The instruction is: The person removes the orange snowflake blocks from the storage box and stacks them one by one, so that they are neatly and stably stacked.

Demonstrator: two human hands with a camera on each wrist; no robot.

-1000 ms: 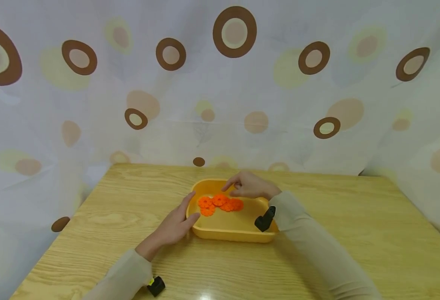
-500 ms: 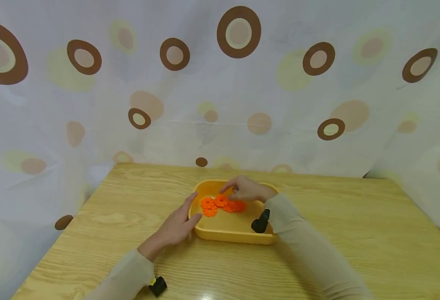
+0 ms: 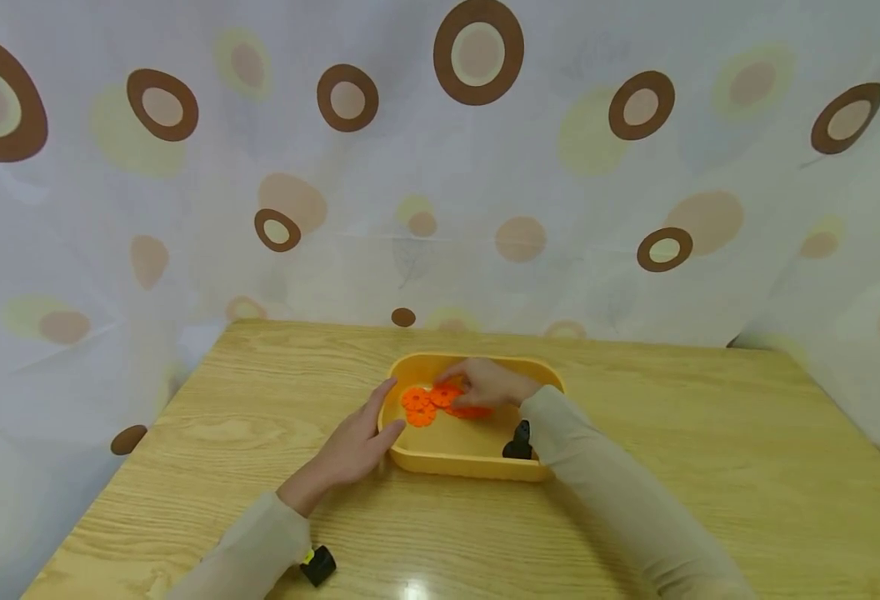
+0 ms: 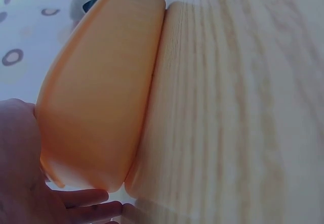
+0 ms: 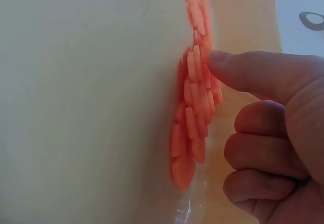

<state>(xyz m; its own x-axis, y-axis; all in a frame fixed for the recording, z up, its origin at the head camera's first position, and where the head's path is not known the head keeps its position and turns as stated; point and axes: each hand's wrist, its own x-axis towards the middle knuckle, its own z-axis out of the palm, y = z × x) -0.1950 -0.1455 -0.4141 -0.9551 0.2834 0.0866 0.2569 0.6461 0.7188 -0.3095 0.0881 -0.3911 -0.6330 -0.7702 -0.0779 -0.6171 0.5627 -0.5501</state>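
Several orange flower-shaped discs (image 3: 421, 414) lie overlapping in a yellow-orange tray (image 3: 470, 467). My right hand (image 3: 491, 382) reaches down into the tray, thumb and index finger pinching the edges of one disc in the group. In the right wrist view the thumb (image 5: 248, 70) meets the pile's side, while the other visible fingers (image 5: 258, 148) are curled in; the index finger is hidden there. My left hand (image 3: 353, 442) holds the tray's left end, thumb over the rim and longer fingers along the outer wall. The left wrist view shows these fingers (image 4: 86, 198) by the tray's lower corner.
A wooden table (image 3: 297, 358) carries the tray. Behind it hangs a pale curtain (image 3: 410, 192) with brown rings and spots. Black wrist cameras show at both sleeves, the right camera (image 3: 518, 442) overlapping the tray's right part.
My right hand has come down from above the discs, and its thumb and index finger are now at one of them. The left hand stays on the tray's end.
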